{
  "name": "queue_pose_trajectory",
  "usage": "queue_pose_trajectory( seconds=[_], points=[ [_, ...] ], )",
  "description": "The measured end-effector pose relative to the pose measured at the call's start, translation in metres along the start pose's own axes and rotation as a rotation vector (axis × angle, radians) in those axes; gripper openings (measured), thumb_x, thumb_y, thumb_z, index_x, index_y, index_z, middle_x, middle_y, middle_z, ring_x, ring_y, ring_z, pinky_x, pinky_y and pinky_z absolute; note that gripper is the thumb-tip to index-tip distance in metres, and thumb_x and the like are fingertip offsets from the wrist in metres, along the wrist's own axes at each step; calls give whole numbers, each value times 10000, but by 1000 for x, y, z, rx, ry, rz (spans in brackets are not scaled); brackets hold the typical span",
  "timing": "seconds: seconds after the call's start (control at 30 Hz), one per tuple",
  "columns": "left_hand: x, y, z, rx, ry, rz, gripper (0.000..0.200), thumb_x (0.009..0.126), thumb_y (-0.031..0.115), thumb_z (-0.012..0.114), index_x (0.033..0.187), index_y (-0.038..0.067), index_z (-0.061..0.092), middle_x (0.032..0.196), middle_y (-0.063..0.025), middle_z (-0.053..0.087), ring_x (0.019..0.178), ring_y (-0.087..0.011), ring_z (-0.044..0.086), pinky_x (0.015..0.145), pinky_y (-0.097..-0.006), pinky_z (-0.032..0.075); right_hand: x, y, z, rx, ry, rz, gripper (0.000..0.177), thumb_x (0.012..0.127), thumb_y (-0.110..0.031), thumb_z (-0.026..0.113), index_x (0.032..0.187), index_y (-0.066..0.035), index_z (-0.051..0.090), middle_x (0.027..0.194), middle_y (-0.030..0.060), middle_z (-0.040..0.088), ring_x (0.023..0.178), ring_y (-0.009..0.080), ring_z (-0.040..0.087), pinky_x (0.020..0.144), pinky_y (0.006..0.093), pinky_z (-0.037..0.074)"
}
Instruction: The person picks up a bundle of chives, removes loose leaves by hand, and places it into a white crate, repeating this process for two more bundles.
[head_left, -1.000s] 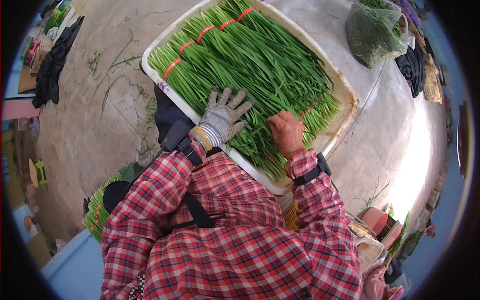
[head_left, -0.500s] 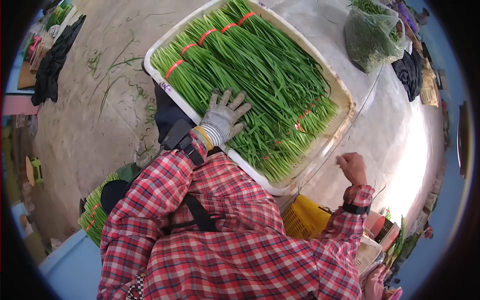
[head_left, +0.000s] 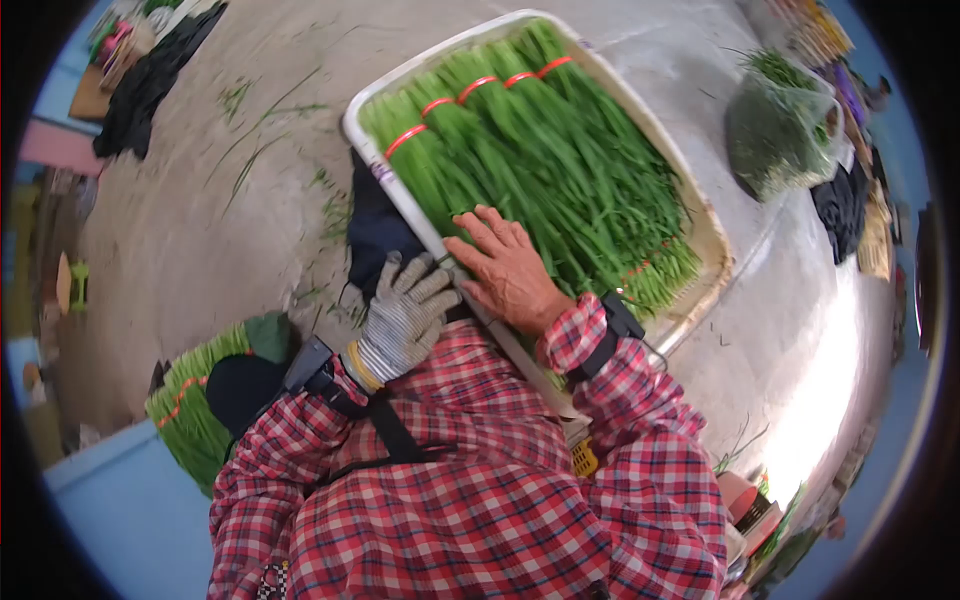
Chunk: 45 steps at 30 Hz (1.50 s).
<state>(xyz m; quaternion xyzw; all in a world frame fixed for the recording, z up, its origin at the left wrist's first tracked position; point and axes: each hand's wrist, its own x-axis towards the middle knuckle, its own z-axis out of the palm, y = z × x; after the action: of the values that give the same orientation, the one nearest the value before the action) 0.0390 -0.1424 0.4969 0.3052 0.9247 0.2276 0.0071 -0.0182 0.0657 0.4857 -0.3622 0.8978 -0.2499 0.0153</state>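
Note:
A white tub holds banded bundles of garlic chives, laid side by side with red bands near the far-left ends. My bare right hand lies with its fingers stretched out over the near edge of the chives, by the tub's rim. In a grey striped glove, my left hand is just outside that rim, close to my lap. Its fingers are spread and nothing is in them.
More banded chives lie at my left beside a blue surface. A clear bag of greens stands at the far right. Loose leaves are scattered on the concrete floor. A yellow basket shows partly at my right side.
My left hand has come off the chives and back outside the rim. My right hand has opened and swung in from the right onto the chives. The view has shifted.

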Motion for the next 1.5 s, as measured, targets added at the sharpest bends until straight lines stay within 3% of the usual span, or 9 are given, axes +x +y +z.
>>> queue_pose_trajectory(
  seconds=[0.17, 0.37, 0.53, 0.83, 0.93, 1.1, 1.17, 1.27, 1.5],
  points=[
    [-21, -30, -13, -90, 89, -239, 297, 737, 65, 600, 1029, 102, 638, 1194, -117, 574, 1227, -384, 438, 1071, -545, 250, -9, 8, 37, -73, -161, -72, 549, 826, -190, 611, 1326, -86, 408, 1387, 92, 379, 1339, 318, 281, 1075, 480, 234],
    [39, -69, -29, 123, 143, -168, 360, 753, 107, 607, 1113, 93, 589, 1219, -142, 543, 1180, -370, 477, 1004, -486, 360, -25, 14, 49, -140, -175, -9, 481, 853, -151, 505, 1321, -68, 430, 1421, 71, 360, 1360, 280, 273, 1103, 460, 198],
    [83, -121, -40, 32, 38, -244, 352, 772, 105, 580, 1122, 65, 581, 1192, -162, 551, 1090, -349, 527, 917, -412, 446, -27, 28, 42, -228, -265, -100, 446, 856, -149, 485, 1300, -115, 496, 1468, 35, 320, 1378, 292, 235, 1104, 481, 198],
    [97, -113, -24, 98, 211, -112, 327, 761, 93, 592, 1087, 64, 599, 1109, -164, 581, 1017, -352, 554, 913, -436, 440, -27, 23, 51, -239, -227, -68, 435, 857, -133, 486, 1290, -109, 510, 1462, 14, 336, 1378, 277, 246, 1111, 481, 195],
    [98, -105, -31, -62, 91, -85, 173, 732, 70, 594, 902, 52, 622, 878, -140, 598, 873, -356, 566, 810, -455, 452, -19, 20, 35, -2, -197, -5, 410, 795, -96, 580, 1201, -85, 533, 1373, 62, 413, 1327, 300, 319, 1086, 482, 223],
    [73, -81, -26, -102, 120, -113, 149, 731, 52, 592, 876, 53, 627, 840, -126, 595, 833, -340, 570, 761, -435, 454, 5, -2, 16, 221, -119, 155, 434, 759, -107, 665, 1167, -81, 520, 1266, 92, 461, 1235, 318, 405, 1004, 465, 284],
    [55, -71, -24, -189, 275, -193, 140, 739, 35, 594, 874, 51, 627, 812, -124, 587, 792, -325, 570, 708, -410, 457, 7, -8, 22, 152, -75, 159, 389, 749, -121, 674, 1118, -86, 556, 1241, 82, 468, 1207, 308, 414, 971, 464, 290],
    [28, -63, -20, -254, 275, -278, 136, 748, 19, 602, 879, 41, 630, 803, -124, 584, 774, -316, 575, 689, -386, 465, 12, -14, 30, 39, -15, 199, 247, 729, -136, 687, 957, -84, 607, 1216, 69, 478, 1192, 277, 407, 958, 490, 275],
    [-17, -54, -16, -322, 293, -415, 171, 765, -11, 581, 923, 30, 633, 843, -129, 600, 793, -307, 589, 716, -366, 474, 12, -25, 51, -158, 129, 186, 105, 749, -114, 616, 844, -81, 589, 1228, 62, 479, 1231, 302, 384, 989, 559, 231]
  ],
)
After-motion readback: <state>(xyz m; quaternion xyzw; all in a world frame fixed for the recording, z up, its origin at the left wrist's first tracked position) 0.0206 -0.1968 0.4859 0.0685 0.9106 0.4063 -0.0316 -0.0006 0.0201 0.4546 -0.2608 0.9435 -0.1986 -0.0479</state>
